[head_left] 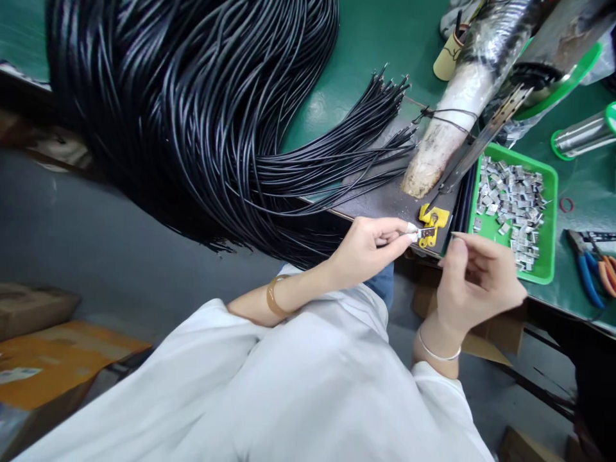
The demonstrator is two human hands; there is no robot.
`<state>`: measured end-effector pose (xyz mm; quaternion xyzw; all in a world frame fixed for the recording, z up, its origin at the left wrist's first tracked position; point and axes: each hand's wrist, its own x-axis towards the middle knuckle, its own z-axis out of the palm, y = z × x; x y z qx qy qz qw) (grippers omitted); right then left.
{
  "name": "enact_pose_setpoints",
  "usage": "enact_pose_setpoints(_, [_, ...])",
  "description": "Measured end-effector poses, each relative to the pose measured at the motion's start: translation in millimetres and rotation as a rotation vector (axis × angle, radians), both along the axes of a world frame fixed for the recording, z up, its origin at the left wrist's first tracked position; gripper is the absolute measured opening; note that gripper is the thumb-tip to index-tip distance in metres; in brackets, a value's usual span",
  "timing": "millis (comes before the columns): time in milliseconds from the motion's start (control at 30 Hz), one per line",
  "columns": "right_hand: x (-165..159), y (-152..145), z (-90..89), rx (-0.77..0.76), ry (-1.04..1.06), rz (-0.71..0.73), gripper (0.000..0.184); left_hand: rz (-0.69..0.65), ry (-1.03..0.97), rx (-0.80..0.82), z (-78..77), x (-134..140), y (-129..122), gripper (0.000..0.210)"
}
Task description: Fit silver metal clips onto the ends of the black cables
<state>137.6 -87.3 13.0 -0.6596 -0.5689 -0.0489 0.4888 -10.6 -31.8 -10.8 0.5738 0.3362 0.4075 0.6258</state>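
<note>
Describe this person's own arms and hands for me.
Both sleeves are loose white fabric. The left arm wears a flat tan band; the right arm, a thin, pale, rounded bangle. The left hand has a small white covering at one fingertip.

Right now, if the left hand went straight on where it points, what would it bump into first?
Probably the yellow piece just beyond the metal connector that the left hand holds, though depth there is unclear.

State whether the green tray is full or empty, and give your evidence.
Neither: the green tray is partly filled. Small metal pieces lie in it, yet some bare green bottom shows.
</note>
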Motion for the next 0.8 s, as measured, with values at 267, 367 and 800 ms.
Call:
enact_pose_setpoints(267, [-3.6,6.2,-11.3,0.157,0.086,0.163,0.028,0.005,-0.090,-0.203,5.6,0.6,16.0,0.023])
enact_pose_setpoints(367, [-3.9,7.4,-17.3,0.047,-0.040,0.168,0.021,0.018,-0.095,-0.196,6.0,3.4,18.0,0.020])
enact_pose_setpoints(800, [-7.2,22.5,-13.9,0.074,-0.079,0.195,0.019,0.082,-0.100,-0.153,4.8,11.0,25.1,0.015])
